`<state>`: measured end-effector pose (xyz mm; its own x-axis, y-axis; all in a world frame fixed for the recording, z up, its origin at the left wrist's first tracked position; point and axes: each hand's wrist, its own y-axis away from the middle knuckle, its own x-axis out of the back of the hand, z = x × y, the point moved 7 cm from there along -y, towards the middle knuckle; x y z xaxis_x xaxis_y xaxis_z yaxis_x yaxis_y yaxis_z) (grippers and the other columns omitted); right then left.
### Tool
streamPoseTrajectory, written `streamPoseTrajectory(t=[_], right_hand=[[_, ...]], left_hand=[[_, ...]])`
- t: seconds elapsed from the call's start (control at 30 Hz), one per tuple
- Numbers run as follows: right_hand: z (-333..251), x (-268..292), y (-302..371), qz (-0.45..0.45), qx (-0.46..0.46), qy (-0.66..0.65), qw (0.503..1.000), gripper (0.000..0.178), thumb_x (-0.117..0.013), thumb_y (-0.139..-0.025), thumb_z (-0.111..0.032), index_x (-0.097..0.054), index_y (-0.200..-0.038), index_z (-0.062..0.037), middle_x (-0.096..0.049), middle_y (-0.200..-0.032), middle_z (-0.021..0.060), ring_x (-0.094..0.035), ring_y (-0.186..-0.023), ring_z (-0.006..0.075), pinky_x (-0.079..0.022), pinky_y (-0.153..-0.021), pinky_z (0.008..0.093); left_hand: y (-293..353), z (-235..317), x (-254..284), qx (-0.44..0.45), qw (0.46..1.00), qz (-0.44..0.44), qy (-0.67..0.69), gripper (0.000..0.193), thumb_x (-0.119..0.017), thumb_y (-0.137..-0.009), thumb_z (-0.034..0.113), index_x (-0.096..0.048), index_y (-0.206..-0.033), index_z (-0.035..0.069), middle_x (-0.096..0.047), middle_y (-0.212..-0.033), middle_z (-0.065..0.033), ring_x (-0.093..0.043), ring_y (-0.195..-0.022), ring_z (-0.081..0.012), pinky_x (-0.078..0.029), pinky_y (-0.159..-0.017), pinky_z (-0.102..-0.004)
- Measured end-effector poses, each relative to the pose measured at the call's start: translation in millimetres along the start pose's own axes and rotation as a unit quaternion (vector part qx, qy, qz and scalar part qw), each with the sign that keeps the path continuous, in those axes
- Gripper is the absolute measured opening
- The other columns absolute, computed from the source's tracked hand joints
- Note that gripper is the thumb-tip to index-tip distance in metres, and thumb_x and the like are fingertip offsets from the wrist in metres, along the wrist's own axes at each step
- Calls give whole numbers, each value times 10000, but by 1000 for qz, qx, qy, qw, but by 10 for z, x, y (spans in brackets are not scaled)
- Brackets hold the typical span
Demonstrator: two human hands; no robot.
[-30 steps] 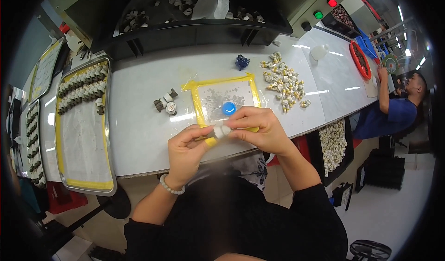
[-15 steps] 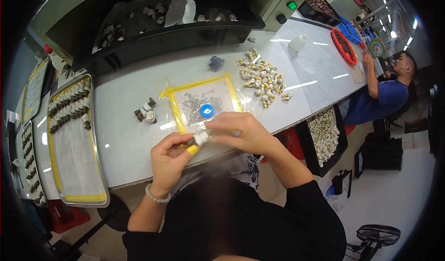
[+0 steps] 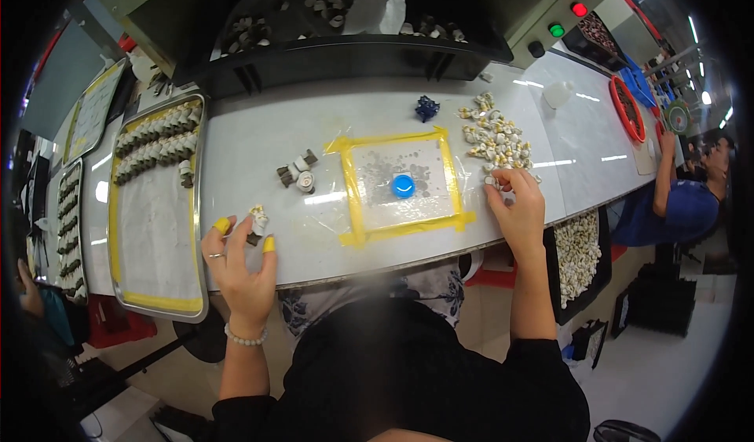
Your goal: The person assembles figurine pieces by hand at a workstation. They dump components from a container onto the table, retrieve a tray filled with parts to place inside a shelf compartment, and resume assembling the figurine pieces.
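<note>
White-topped piece [image 3: 260,219] near the tabletop's [image 3: 243,140] front edge, hands now parted.
Left hand [image 3: 243,275] spreads around it, grip unclear; two-handed handling has seemingly paused, as right hand [image 3: 520,208] pinches a small white part [image 3: 491,181] beside the yellow-white pile [image 3: 503,142].

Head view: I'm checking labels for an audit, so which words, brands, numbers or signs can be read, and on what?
None can be read.
Round green dial: any markings are too small.
Blue cap: a pale curved mark or glare, no legible text.
Beige control panel: no readable lettering.
</note>
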<state>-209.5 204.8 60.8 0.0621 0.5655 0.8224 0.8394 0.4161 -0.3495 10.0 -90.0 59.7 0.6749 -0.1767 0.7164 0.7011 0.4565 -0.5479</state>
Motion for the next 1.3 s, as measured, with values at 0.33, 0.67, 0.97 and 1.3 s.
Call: streamPoseTrajectory(t=[0.33,0.67,0.97,1.3], right_hand=[[-637,-282,22,-22,210,40,977,259,-629,-680,-28,-653,-937,-49,-567,-800,50,-543,-706,210,-444,-608,321],[-632,-314,162,-52,241,-7,969,312,-692,-699,-34,-652,-1007,-57,-626,-896,73,-577,-775,239,-471,-681,333],[-655,-284,75,-112,172,-76,976,252,-691,-705,-32,-661,-955,-28,-601,-861,82,-564,-785,236,-464,-689,323],[-976,-467,-257,-155,220,-98,958,228,-692,-701,-62,-671,-926,-33,-588,-827,79,-559,-782,235,-464,-682,323]], left_hand=[[-404,373,-574,-31,992,-113,49,318,-619,-723,-21,-583,-1038,-39,-527,-933,-148,-535,-835,-300,-455,-717,-385],[-303,593,-506,-71,972,-188,118,373,-584,-694,-59,-588,-1065,-26,-505,-1002,-145,-509,-882,-288,-450,-753,-366],[-336,531,-604,-112,962,-228,101,343,-587,-664,-63,-579,-1003,-12,-537,-1003,-145,-504,-950,-309,-445,-803,-382],[7,537,-852,220,746,-233,584,270,-639,-775,-72,-587,-1038,-45,-616,-964,-65,-571,-803,-86,-485,-726,-218]])
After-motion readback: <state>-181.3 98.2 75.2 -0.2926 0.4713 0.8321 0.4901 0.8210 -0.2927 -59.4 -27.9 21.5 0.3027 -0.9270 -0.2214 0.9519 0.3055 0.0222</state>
